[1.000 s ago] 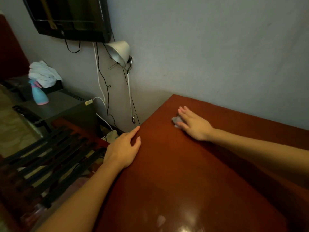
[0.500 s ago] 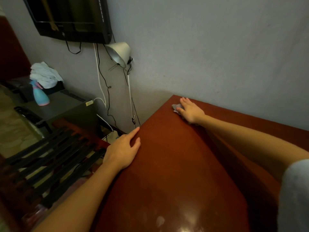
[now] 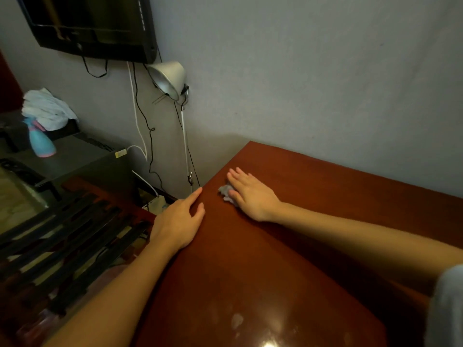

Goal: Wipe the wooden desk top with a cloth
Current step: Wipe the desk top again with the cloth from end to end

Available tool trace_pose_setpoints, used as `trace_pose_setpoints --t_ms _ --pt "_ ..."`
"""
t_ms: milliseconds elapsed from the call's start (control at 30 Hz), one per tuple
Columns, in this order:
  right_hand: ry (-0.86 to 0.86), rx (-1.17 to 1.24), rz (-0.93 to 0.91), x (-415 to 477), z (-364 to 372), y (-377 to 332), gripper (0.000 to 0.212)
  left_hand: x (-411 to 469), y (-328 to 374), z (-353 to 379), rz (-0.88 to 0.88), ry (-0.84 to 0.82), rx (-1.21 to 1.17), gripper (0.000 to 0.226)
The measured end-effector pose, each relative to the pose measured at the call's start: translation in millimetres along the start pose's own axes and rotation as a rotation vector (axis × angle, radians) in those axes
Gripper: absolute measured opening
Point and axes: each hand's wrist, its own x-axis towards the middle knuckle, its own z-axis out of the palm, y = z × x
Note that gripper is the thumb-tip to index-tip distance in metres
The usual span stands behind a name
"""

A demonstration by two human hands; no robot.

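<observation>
The reddish-brown wooden desk top (image 3: 288,259) fills the lower right and meets the grey wall at the back. My right hand (image 3: 250,194) lies flat with straight fingers on a small grey cloth (image 3: 225,191), pressing it onto the desk near the far left corner. Only the cloth's left part shows from under the palm. My left hand (image 3: 179,221) rests flat on the desk's left edge, fingers straight, holding nothing.
A white lamp (image 3: 170,78) on a thin pole stands by the wall left of the desk, with cables hanging beside it. A dark screen (image 3: 92,23) hangs above. Further left are a blue spray bottle (image 3: 41,141), white towels (image 3: 47,110) and a dark slatted rack (image 3: 62,234).
My right hand first pushed the cloth to the desk's far left corner, then drew it back toward me and to the left. My left hand stayed on the desk edge.
</observation>
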Motion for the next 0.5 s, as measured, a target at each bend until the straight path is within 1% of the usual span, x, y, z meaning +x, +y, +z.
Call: trace_pose_setpoints --t_ms 67,233,367,500 --pt "-0.012 0.033 0.021 23 0 3 0.055 1 -2 0 0.001 0.003 -0.003 0.050" --pt "0.027 0.127 0.232 46 -5 54 0.055 2 -5 1 0.004 -0.017 -0.019 0.050" --pt "0.022 0.088 0.328 19 -10 88 0.056 0 -2 -1 -0.002 -0.012 -0.032 0.049" --pt "0.012 0.049 0.329 -27 -15 83 0.058 -2 2 -3 0.000 0.013 -0.011 0.049"
